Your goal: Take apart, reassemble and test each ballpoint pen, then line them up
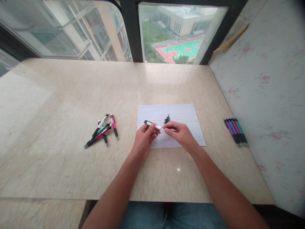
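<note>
Over the sheet of paper (171, 111), my left hand (145, 136) is closed around a white pen barrel (156, 126) with a dark clip at its far left end. My right hand (179, 132) pinches at the barrel's right end, thumb and forefinger together. Whatever small part lies between those fingertips is too small to name. Just beyond my right fingers, several small black pen parts (167, 119) lie on the paper, partly hidden by the hand.
To the left, a loose pile of pens (101, 128) lies crossed on the stone tabletop (71, 171), with a pink pen (113, 126) beside it. A row of several coloured pens (235, 132) sits at the right near the papered wall (269, 111). Windows (181, 35) rise behind.
</note>
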Demonstrator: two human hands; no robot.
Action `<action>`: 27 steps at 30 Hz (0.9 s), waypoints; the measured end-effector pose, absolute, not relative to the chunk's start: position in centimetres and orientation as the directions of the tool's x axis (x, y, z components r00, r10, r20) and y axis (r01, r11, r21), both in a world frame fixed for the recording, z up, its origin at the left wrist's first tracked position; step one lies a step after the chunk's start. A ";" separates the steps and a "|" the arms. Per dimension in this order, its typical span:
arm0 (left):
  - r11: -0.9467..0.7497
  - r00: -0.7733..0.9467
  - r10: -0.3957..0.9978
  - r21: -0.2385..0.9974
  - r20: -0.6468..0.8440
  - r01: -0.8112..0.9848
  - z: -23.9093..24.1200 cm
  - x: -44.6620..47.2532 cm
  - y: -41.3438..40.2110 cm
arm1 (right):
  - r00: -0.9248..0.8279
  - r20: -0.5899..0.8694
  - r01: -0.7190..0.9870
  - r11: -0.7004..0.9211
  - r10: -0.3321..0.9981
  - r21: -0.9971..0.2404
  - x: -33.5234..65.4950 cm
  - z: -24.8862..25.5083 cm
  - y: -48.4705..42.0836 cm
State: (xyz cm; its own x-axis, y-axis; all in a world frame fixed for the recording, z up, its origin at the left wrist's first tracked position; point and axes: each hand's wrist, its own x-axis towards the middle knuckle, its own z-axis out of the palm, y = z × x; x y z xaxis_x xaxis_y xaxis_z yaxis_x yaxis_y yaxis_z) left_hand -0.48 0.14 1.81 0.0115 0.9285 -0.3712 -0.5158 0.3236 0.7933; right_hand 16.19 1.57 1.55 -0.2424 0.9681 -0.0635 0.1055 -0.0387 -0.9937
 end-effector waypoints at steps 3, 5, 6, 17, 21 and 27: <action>0.325 0.011 0.928 0.793 -0.373 -0.516 1.8 -0.5 0.1 | -0.244 -0.059 0.105 -0.034 0.968 -0.994 16.2 1.6 1.6; 0.325 0.012 0.927 0.790 -0.374 -0.519 1.8 -0.5 0.2 | -0.241 -0.058 0.110 -0.032 0.969 -0.993 16.1 1.5 1.5; 0.327 0.015 0.927 0.788 -0.374 -0.522 1.7 -0.5 0.2 | -0.237 -0.059 0.114 -0.033 0.970 -0.993 16.1 1.5 1.5; 0.301 -0.036 0.920 0.763 -0.390 -0.572 1.6 -0.7 0.4 | -0.315 0.141 0.533 0.298 0.938 -0.792 17.4 1.9 1.9; 0.286 -0.055 0.919 0.758 -0.389 -0.586 1.6 -0.9 0.6 | -0.417 0.083 0.713 0.383 0.905 -0.587 17.3 1.6 1.4; 0.282 -0.058 0.922 0.766 -0.383 -0.577 1.5 -0.9 0.5 | -0.459 0.040 0.788 0.428 0.887 -0.443 16.4 0.9 1.0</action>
State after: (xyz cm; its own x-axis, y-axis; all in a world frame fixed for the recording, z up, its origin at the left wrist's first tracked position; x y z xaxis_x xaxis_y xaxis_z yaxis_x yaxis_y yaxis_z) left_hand -0.86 0.54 1.54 -0.0584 0.9218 -0.3834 -0.5773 0.2821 0.7663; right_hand 16.40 0.96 0.93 -0.4593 0.8874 0.0398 0.7881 0.4277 -0.4427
